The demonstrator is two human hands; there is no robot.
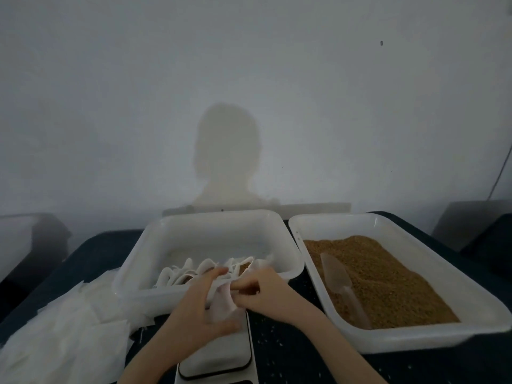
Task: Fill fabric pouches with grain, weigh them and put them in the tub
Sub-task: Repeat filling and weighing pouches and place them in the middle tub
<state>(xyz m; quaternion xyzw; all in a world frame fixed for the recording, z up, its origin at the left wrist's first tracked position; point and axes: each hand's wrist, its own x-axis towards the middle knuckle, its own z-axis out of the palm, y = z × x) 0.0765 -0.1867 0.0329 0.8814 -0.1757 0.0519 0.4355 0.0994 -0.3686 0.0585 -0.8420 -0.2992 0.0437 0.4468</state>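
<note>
Fabric pouch, held by both hands (left hand curled around it, right hand pinching its mouth) above the scale, beside the tub: advisably kept mouth-up to retain grain.

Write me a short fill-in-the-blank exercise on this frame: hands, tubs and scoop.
1. Both hands, left hand and right hand, hold one white fabric ____ above the scale.
2. The clear scoop lies in the tub holding brown ____.
3. The tub with filled pouches sits to the ____ of the grain tub.
4. A pile of empty pouches lies at the table's ____ edge.

Missing words: pouch; grain; left; left
</note>
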